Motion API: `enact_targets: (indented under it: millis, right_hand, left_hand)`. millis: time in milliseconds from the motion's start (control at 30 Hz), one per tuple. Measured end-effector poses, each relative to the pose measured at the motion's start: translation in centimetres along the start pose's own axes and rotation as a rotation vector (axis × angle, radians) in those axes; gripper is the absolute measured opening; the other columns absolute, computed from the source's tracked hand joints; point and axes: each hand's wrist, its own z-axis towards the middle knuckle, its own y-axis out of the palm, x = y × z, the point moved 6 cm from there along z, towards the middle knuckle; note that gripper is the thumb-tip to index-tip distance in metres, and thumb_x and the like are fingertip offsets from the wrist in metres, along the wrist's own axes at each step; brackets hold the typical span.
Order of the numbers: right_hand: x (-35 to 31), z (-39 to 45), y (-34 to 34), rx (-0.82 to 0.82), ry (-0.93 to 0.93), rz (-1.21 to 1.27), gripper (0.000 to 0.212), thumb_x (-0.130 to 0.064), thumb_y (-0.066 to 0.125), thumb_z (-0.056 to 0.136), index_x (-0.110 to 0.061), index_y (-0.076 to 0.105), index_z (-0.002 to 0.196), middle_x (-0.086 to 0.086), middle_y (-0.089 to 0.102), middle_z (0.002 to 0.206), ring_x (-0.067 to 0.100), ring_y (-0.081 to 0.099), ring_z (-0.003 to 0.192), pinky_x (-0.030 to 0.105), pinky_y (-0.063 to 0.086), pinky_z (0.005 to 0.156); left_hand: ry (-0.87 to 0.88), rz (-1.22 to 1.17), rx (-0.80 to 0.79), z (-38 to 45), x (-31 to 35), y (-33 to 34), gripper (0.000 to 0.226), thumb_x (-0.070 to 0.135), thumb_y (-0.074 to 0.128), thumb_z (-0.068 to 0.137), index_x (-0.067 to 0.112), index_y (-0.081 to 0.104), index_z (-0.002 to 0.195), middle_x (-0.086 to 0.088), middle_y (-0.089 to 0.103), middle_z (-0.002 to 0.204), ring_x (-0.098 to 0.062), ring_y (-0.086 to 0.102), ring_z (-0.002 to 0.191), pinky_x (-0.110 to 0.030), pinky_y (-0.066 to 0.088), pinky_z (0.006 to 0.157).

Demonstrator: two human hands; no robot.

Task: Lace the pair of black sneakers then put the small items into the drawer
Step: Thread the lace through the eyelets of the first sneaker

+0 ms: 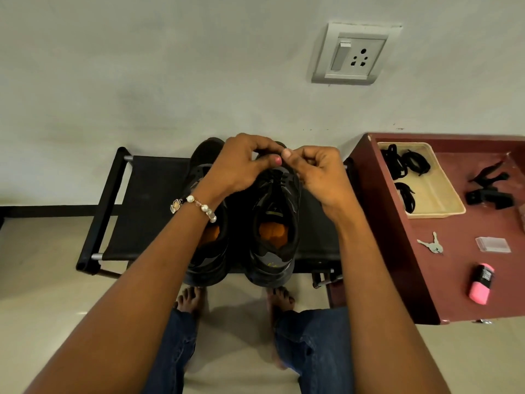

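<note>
- Both hands meet over the toe end of the right sneaker (274, 220). Left hand (241, 163) and right hand (318, 174) have fingers curled, thumbs nearly touching, and seem to pinch a black lace (277, 173). The lace itself is mostly hidden under the fingers.
- The left sneaker (208, 223) sits just beside it, partly under the left wrist. Both rest on the black fabric counter (147, 206), heels toward the person.
- Risk: black lace on a black upper means poor contrast, so a skipped or doubled eyelet is likely.
- Risk: the heels overhang the near edge of the counter. A hard pull toward the body could drag a shoe off onto the floor.
- Risk: the bracelet (196, 207) could snag the left sneaker's collar.
- Room: wall close behind the toes, so little room to push forward. There is open fabric to the left.
- The red cabinet top (460, 280) is hard by on the right. It carries a tray (443, 194) of spare laces, keys (431, 244), a pink item (481, 284) and a clear case (493, 245). The pink item lies near the front edge, so an elbow sweep could knock it off.
- No drawer can be made out.
</note>
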Motion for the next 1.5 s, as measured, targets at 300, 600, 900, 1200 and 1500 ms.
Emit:
enact_targets:
  millis: [300, 600, 900, 1200, 1500]
  right_hand:
    - [2.8, 0.2, -2.2, 0.043, 0.149, 0.054, 0.009, -0.004, 0.062, 0.093, -0.004, 0.071, 0.092, 0.003, 0.067, 0.066, 0.005, 0.057, 0.053, 0.015, 0.045, 0.051]
    - [3.0, 0.2, 0.0, 0.135, 0.234, 0.125, 0.016, -0.016, 0.078, 0.081, -0.007, 0.068, 0.072, 0.007, 0.068, 0.061, 0.011, 0.056, 0.047, 0.015, 0.04, 0.042]
    - [4.1, -0.4, -0.1, 0.061, 0.354, 0.169, 0.016, -0.024, 0.078, 0.081, -0.009, 0.073, 0.084, -0.002, 0.067, 0.065, 0.008, 0.056, 0.058, 0.017, 0.043, 0.051]
    - [4.3, -2.0, 0.0, -0.172, 0.444, -0.358, 0.024, -0.01, 0.078, 0.081, -0.004, 0.068, 0.102, 0.014, 0.069, 0.1, 0.019, 0.068, 0.081, 0.036, 0.062, 0.063]
    - [4.3, -2.2, -0.3, -0.117, 0.426, -0.329, 0.01, -0.006, 0.071, 0.086, -0.006, 0.069, 0.095, 0.016, 0.07, 0.099, 0.014, 0.066, 0.075, 0.032, 0.061, 0.059]
  left_hand:
    - [-0.215, 0.217, 0.32, -0.2, -3.8, -3.8, 0.012, 0.027, 0.07, 0.086, 0.024, 0.076, 0.096, 0.002, 0.073, 0.095, -0.016, 0.066, 0.096, -0.039, 0.05, 0.094]
    - [0.035, 0.046, 0.085, -0.3, -0.2, 0.8, 0.024, 0.012, 0.075, 0.08, 0.018, 0.075, 0.103, 0.002, 0.073, 0.098, -0.007, 0.066, 0.096, -0.018, 0.047, 0.092]
    - [-0.014, 0.067, 0.084, -0.3, -0.9, 1.8, 0.011, 0.018, 0.066, 0.089, 0.011, 0.072, 0.095, 0.001, 0.07, 0.087, -0.01, 0.064, 0.079, -0.02, 0.05, 0.075]
    - [-0.131, 0.43, -0.059, -0.3, -2.4, 4.6, 0.014, 0.017, 0.059, 0.088, 0.013, 0.071, 0.083, -0.007, 0.049, 0.097, -0.023, 0.054, 0.086, -0.032, 0.041, 0.067]
    - [-0.374, 0.205, 0.2, -1.5, -4.7, 6.5, 0.029, 0.032, 0.062, 0.086, 0.037, 0.054, 0.058, -0.009, 0.064, 0.092, -0.031, 0.061, 0.088, -0.046, 0.055, 0.074]
